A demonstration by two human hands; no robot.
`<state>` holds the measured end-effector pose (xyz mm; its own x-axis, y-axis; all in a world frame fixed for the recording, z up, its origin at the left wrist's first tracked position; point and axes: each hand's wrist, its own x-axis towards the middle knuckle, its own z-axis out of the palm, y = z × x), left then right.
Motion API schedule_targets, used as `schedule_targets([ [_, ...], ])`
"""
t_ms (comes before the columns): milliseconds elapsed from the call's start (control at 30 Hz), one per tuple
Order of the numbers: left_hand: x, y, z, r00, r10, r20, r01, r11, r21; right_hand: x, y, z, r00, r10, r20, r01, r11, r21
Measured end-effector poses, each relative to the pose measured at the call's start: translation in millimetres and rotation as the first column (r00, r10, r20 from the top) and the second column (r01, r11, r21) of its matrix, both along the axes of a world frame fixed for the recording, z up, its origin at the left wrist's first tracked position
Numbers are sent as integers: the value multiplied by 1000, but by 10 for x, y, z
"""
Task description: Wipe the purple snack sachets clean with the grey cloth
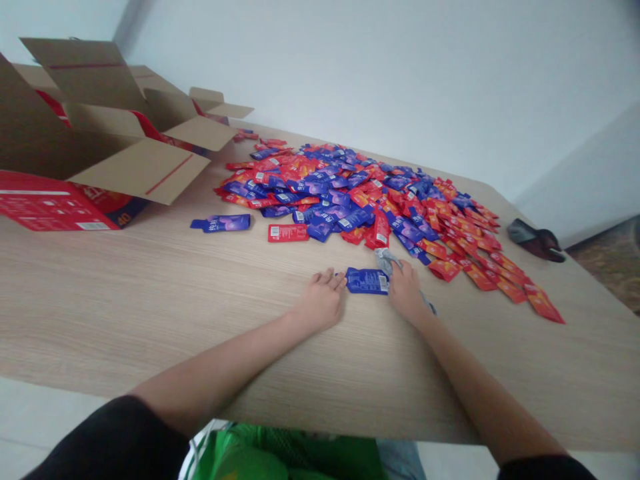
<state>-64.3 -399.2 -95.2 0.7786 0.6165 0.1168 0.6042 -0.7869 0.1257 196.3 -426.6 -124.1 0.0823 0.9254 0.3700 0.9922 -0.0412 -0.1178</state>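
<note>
A blue spouted pouch (367, 281) lies flat on the table in front of me, its printed side with a white barcode facing up. My left hand (323, 300) has its fingers closed at the narrow spout end, pinning it. At the barcode end, my right hand (406, 290) grips a grey cloth (385, 261) that bunches out past the fingers and also shows under the wrist. Just beyond both hands spreads a big heap of red and blue pouches (325, 193). A separate blue pouch (225, 223) and a red pouch (289, 233) lie at its near left side.
Open cardboard boxes with raised flaps (145, 167) stand at the left of the wooden table (150, 300). A dark, glossy object (536, 240) sits near the right edge. The white wall (350, 73) rises behind the heap.
</note>
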Motion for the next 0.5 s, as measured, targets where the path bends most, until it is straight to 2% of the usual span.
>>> schedule_targets([
  [100,5,-9,5,1000,-2,-8,2,1000,6,46,124,132,996,11,-91,-5,998,68],
  [200,11,-16,10,1000,-4,1,4,999,32,-276,288,298,984,116,-138,-92,981,172],
  [267,14,-21,19,1000,-1,1,1,999,47,-605,371,331,972,199,-123,-182,974,133],
  [367,16,-26,37,1000,6,-10,-5,999,42,-971,413,263,964,261,-50,-262,965,-16],
  [433,18,-25,45,1000,9,-15,-8,1000,29,-1005,391,197,963,270,-14,-270,960,-69],
  [500,21,-23,45,1000,16,-19,-16,1000,18,-864,350,144,971,239,-1,-239,969,-62],
])
